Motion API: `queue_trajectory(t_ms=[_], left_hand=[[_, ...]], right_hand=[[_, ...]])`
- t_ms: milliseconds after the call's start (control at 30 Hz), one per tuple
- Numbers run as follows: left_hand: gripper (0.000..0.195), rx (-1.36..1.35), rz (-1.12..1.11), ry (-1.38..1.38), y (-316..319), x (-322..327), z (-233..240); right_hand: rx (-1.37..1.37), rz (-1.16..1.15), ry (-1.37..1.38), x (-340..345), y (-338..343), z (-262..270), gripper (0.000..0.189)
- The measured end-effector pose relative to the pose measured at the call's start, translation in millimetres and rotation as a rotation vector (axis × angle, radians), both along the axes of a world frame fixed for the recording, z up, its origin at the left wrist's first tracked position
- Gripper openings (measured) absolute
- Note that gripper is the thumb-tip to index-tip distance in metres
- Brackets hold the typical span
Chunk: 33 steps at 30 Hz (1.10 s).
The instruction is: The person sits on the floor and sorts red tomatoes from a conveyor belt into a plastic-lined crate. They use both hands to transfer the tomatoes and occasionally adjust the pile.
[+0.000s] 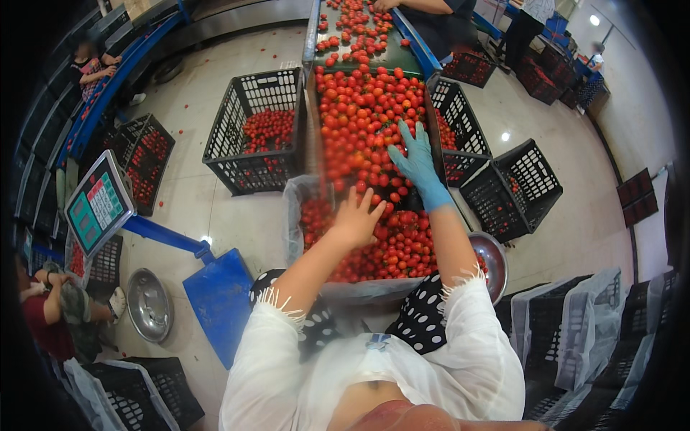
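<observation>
Many cherry tomatoes (356,118) cover the lower end of a conveyor (420,43) straight in front of me. Below that end stands a crate with a translucent plastic liner (294,215), full of cherry tomatoes. My right hand (418,156), in a teal glove, lies with spread fingers on the tomatoes at the conveyor's right side. My left hand (358,218) is bare, its fingers apart, over the tomatoes where the conveyor end meets the lined crate. Neither hand is closed on a tomato.
Black plastic crates (253,167) with tomatoes flank the conveyor; another crate (498,199) leans at the right. A blue platform scale (221,301) and a steel bowl (150,304) stand left, a second bowl (498,258) by my right arm. Lined crates (571,323) stand lower right. Several other people are around.
</observation>
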<state>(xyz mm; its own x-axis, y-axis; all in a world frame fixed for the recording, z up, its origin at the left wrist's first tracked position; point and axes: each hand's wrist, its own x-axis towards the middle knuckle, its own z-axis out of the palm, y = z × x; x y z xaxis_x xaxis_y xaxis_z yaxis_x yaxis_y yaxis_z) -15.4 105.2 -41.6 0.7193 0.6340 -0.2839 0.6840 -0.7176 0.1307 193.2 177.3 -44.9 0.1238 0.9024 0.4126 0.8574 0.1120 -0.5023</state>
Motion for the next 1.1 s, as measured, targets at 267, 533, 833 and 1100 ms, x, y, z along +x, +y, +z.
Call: queue_trajectory(t_ms=[267, 533, 833, 1100], left_hand=[[0.083, 0.06, 0.061, -0.073, -6, -23, 1], [0.085, -0.03, 0.003, 0.015, -7, -17, 8], [0.082, -0.067, -0.005, 0.037, -7, -20, 8], [0.08, -0.09, 0.181, -0.368, 4, -17, 15]], right_hand=[[-0.458, 0.073, -0.31, -90, -4, 8, 0.068], [-0.187, 0.173, -0.48, -79, 93, 30, 0.071], [-0.203, -0.114, -0.396, 1, 58, 10, 0.073], [-0.098, -0.041, -0.299, -2, -19, -38, 0.071]])
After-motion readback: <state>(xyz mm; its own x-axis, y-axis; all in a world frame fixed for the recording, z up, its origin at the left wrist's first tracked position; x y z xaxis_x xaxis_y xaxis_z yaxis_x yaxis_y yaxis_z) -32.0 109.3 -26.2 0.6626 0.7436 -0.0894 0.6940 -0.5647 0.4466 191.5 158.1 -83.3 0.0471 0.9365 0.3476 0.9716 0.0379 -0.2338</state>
